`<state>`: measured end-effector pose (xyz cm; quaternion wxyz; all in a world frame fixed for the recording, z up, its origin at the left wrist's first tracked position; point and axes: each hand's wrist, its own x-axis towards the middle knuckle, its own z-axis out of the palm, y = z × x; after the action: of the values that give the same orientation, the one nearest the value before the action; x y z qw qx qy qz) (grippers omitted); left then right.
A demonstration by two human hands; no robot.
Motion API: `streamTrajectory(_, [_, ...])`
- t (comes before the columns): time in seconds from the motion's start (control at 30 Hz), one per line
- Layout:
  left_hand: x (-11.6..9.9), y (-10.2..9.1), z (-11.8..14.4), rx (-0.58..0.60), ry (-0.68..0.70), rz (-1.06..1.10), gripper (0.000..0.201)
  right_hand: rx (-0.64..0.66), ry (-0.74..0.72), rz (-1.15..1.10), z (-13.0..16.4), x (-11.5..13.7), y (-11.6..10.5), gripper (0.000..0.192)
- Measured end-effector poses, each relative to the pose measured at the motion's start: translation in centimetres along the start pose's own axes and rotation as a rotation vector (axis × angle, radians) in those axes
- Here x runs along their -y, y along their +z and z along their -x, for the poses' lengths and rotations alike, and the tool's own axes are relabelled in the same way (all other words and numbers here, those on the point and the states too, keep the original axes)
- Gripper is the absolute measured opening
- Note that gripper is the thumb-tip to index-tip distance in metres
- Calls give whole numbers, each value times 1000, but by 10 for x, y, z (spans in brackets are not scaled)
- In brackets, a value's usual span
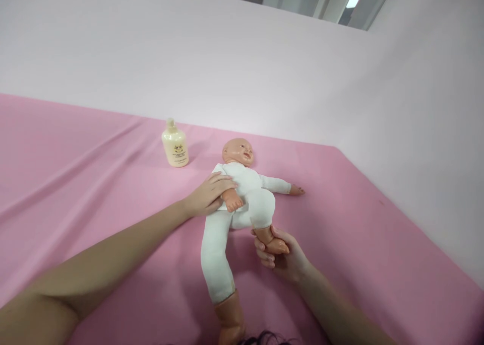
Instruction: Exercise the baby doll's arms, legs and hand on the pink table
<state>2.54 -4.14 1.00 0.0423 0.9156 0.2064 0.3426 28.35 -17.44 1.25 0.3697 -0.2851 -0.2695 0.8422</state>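
A baby doll (pixel 245 176) with a bald plastic head and a white cloth body lies on its back, its head pointing away from me. My left hand (pixel 212 194) lies over the doll's bent arm at its belly, fingers across the forearm and thumb below. The doll's small plastic hand pokes out beside my fingers. Around the ankle of the doll's raised, bent leg, my right hand (pixel 282 254) is closed, with the plastic foot (pixel 278 246) resting over my palm. The doll's other leg (pixel 217 257) stretches toward me, and its other arm reaches out to the right.
A cream-coloured pump bottle (pixel 175 146) with a dark printed label stands upright left of the doll's head. Under everything lies a pink sheet (pixel 124 184) with creases at the left. A white wall (pixel 170 48) rises behind, with a window (pixel 295 0) at the top.
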Motion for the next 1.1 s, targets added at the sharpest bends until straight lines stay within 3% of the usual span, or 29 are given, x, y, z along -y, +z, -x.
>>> streamTrajectory(0.1, [-4,1,1,43,82,-18,48,1,-12,-16,-1,-2,2,42])
streamTrajectory(0.3, [-14,1,-4,154,197,-15,50,-12,-43,-9,-3,-6,10,38])
streamTrajectory(0.57, [-19,-2,-8,210,192,-6,49,32,-71,16,-3,-9,8,36])
streamTrajectory(0.9, [-33,-5,-14,287,143,-23,60,185,-60,208,-3,-4,15,53])
streamTrajectory(1.1, [-39,-17,-22,306,152,64,61,192,-163,204,-6,-5,15,50])
